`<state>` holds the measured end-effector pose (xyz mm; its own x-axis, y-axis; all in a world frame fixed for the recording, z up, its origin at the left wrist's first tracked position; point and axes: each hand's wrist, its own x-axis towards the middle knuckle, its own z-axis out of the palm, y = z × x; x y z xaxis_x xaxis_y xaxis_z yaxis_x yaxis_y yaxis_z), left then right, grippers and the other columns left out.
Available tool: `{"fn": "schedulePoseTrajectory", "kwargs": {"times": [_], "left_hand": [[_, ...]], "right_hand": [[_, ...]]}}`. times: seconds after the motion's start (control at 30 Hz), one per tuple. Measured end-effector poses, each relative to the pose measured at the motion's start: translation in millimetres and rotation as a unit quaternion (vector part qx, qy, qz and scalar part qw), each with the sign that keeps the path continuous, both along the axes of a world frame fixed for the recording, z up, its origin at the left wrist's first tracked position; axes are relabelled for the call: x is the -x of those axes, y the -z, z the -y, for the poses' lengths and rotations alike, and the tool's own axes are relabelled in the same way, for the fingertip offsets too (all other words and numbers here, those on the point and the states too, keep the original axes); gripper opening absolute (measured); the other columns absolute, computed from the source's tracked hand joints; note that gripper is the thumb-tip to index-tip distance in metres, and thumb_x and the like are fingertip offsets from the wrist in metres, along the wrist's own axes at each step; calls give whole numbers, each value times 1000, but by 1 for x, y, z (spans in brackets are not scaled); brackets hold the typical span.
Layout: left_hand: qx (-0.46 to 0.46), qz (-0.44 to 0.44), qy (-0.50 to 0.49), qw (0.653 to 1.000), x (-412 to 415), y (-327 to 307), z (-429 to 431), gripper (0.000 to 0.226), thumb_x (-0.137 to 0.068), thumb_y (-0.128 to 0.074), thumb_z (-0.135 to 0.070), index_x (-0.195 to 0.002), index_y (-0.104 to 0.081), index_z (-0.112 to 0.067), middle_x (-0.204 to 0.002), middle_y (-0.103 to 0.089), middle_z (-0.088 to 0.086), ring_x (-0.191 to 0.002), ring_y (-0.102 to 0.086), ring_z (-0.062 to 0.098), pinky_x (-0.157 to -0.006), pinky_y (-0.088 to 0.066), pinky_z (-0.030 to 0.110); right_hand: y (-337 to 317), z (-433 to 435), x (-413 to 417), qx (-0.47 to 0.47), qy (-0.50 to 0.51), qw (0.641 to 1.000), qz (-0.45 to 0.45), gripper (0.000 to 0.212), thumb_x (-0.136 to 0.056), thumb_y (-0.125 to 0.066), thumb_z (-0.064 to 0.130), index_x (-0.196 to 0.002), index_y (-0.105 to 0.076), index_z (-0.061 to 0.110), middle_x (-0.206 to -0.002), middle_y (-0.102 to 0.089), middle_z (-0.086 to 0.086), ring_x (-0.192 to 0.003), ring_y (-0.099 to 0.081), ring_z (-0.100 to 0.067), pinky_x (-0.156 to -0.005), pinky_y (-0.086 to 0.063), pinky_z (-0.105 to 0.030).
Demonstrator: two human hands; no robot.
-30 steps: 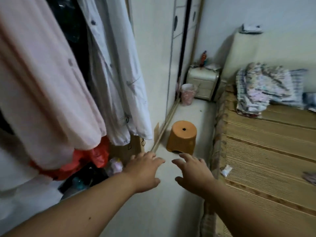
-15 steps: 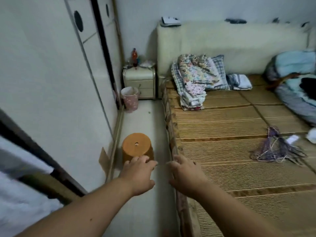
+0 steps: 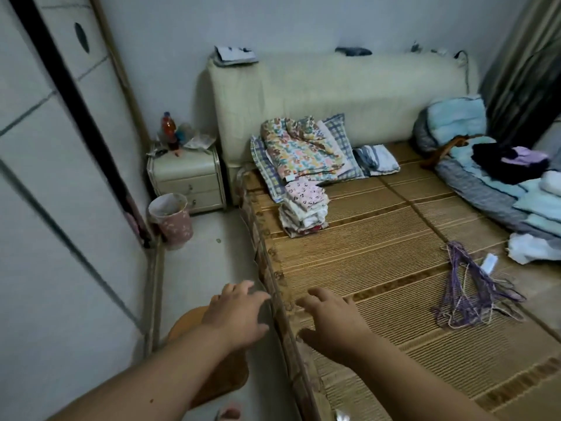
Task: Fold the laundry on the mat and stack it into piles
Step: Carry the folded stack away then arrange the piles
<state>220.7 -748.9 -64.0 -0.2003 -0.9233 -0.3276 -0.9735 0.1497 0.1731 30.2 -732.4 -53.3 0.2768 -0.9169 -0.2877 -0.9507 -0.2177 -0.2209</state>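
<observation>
Left hand [image 3: 239, 314] and right hand [image 3: 331, 322] hover, fingers spread, empty. Pink bin [image 3: 176, 226] by the nightstand [image 3: 188, 177] holds a pale liner.

A cream nightstand [image 3: 188, 180] stands beside the padded headboard [image 3: 334, 95], an orange bottle [image 3: 168, 127] on top; a pink wastebasket [image 3: 173, 221] sits on the floor just before it, an orange stool [image 3: 226, 378] nearer, by the wardrobe doors [image 3: 45, 208]

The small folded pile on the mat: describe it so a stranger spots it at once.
Start at the cream headboard, then drop to the woven mat. Near its left edge the folded pile sits before the checked pillow: a neat stack topped by pink patterned cloth, smaller than the floral blanket behind.
</observation>
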Motion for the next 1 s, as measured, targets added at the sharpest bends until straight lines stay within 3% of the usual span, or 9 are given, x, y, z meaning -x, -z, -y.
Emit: {"fn": "schedulePoseTrajectory", "kwargs": {"times": [0.23, 0.5, 0.77, 1.0], "left_hand": [[-9, 13, 111, 994, -19, -12, 145, 61, -89, -55, -48, -145, -33, -36, -157, -21, 0, -142, -20, 26, -113, -28, 44], [-82, 1, 187, 979, 18, 20, 218, 59, -89, -57, -44, -144, -36, -35, -155, -23, 0, -141, -21, 25, -110, -31, 45], [-85, -1, 185, 979, 67, 29, 295, 65, -87, -61, -45, -145, -33, -38, -157, -18, -3, -144, -20, 22, -114, -28, 43], [-59, 8, 176, 982, 79, 21, 355, 71, -85, -61, -46, -148, -32, -30, -152, -32, -4, -137, -35, 18, -111, -35, 41]], "right_hand": [[5, 102, -14, -25, 118, 993, -5, 62, -89, -59, 46, -145, -33, 38, -156, -26, 2, -139, -33, -20, -113, -26, -50], [17, 145, 18, -69, 241, 966, 60, 60, -88, -62, 47, -142, -40, 36, -147, -37, 8, -124, -49, -14, -102, -44, -32], [26, 197, 87, -102, 267, 956, 63, 59, -89, -61, 44, -143, -40, 34, -145, -40, 7, -124, -50, -14, -103, -44, -32], [30, 252, 110, -96, 275, 954, 76, 58, -89, -61, 46, -142, -41, 32, -141, -46, 4, -125, -49, -17, -103, -45, -36]]}}
